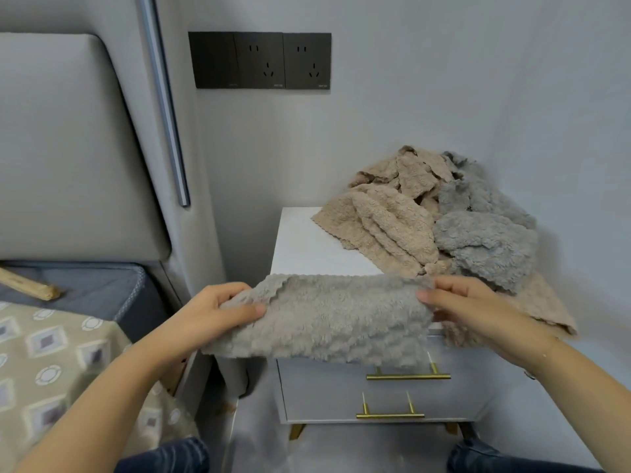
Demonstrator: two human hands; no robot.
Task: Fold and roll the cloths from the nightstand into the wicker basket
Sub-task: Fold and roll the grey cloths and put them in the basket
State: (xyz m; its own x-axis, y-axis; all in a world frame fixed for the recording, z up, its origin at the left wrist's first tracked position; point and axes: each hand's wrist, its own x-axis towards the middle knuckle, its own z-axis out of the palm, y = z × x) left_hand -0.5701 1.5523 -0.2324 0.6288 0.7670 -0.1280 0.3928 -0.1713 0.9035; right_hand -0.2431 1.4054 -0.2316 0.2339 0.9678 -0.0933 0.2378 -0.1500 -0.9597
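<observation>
Over the nightstand: I hold one fluffy cloth (327, 315) up in the air, in front of the white nightstand (307, 244).
Cloth look: it is soft and fuzzy, grey-brown, with a wavy edge. It is stretched wide between my hands and its bottom hangs down over the top drawer.
Left hand (211, 308): my thumb and fingers pinch the cloth's left end.
Right hand (478, 308): my thumb and fingers pinch the cloth's right end.
Pile (444, 216): more fuzzy cloths, tan ones and grey-blue ones, lie in a messy heap on the nightstand top, at the back right.
Drawers: two gold handles (408, 375) on the front.
Wall: dark plug sockets (259, 59) with tiny writing, too small to read.
Bed (51, 353): on my left, with a patterned cover.
</observation>
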